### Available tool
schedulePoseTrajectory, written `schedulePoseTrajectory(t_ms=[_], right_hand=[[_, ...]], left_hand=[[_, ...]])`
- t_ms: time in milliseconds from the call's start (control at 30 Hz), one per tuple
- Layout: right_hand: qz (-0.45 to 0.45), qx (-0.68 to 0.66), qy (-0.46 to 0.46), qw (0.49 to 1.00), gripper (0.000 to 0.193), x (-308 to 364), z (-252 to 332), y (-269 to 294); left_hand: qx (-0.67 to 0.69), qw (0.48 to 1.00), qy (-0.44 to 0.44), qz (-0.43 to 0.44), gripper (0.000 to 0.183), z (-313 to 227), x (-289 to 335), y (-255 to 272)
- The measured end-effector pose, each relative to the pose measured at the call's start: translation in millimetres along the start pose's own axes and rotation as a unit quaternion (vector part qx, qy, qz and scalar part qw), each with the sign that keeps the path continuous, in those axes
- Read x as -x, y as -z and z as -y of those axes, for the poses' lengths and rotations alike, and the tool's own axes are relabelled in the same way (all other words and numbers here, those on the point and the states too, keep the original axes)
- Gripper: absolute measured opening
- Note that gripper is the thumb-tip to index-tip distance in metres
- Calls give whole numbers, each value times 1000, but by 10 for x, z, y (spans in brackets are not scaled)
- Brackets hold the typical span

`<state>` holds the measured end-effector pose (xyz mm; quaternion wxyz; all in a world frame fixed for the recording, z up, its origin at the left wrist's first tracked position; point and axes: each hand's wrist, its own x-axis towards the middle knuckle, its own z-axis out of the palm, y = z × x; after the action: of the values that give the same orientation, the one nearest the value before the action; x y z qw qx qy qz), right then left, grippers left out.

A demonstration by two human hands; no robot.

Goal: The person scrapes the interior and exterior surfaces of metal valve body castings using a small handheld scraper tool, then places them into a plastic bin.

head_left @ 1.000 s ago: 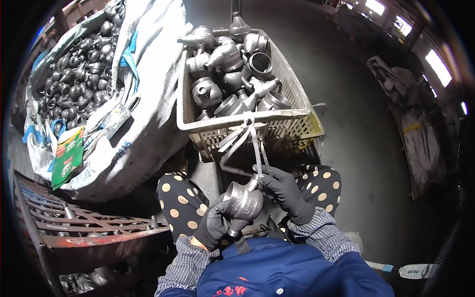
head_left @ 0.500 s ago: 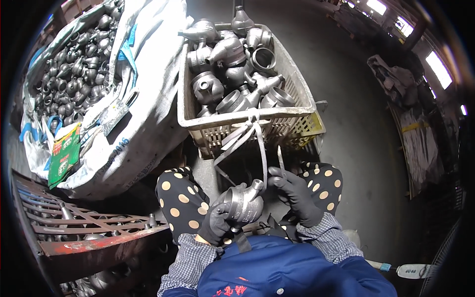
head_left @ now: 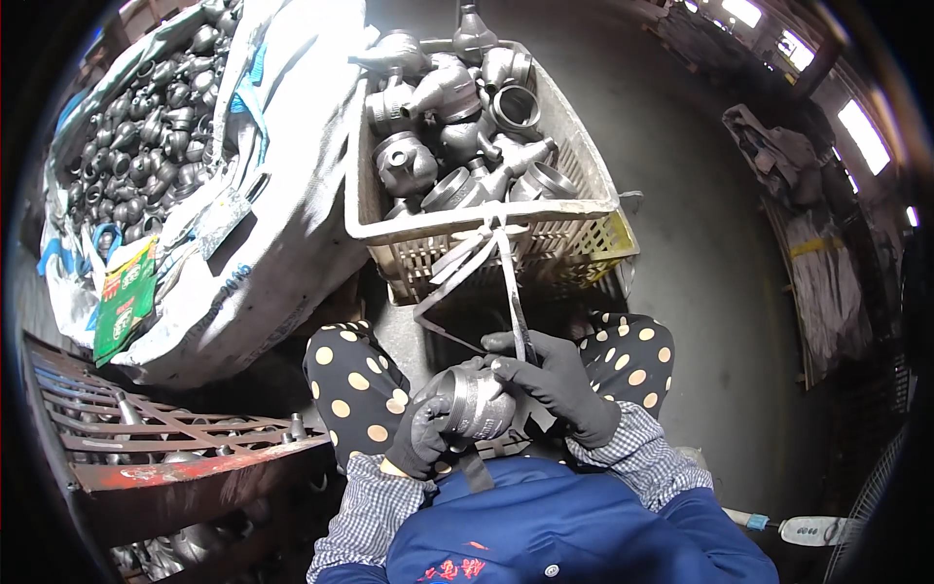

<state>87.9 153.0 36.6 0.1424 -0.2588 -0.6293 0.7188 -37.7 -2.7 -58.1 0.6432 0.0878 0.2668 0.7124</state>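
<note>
two matte dark-gloved hands (head_left: 420,438) (head_left: 569,389) at one bulbous grey metal fitting (head_left: 480,405)

Centre: fitting (head_left: 481,403), grey metal, low sheen, raised marks. Gloves (head_left: 569,387): matt dark fabric. Top middle: crate (head_left: 409,228), scuffed matt plastic. Upper left: sack (head_left: 306,146), creased woven plastic. Lower left: rack (head_left: 161,477), metal, worn red paint. Bottom: jacket (head_left: 516,511), smooth cloth.

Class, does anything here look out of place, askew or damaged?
No plain damage. Slightly odd: a pale strap knotted to the plastic crate trails down toward the right hand, untucked, and one metal part seems to jut past the crate's left edge.
</note>
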Motion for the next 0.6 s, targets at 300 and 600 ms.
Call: schedulePoseTrajectory(t_ms=[300,600], right_hand=[[-38,86,58,994,21,-91,-113,-152],[-19,-18,-27,999,25,-144,-175,-86]], left_hand=[[-336,901,-205,-183,39,-114,439,-32],[-241,963,101,-67,40,-211,165,-53]])
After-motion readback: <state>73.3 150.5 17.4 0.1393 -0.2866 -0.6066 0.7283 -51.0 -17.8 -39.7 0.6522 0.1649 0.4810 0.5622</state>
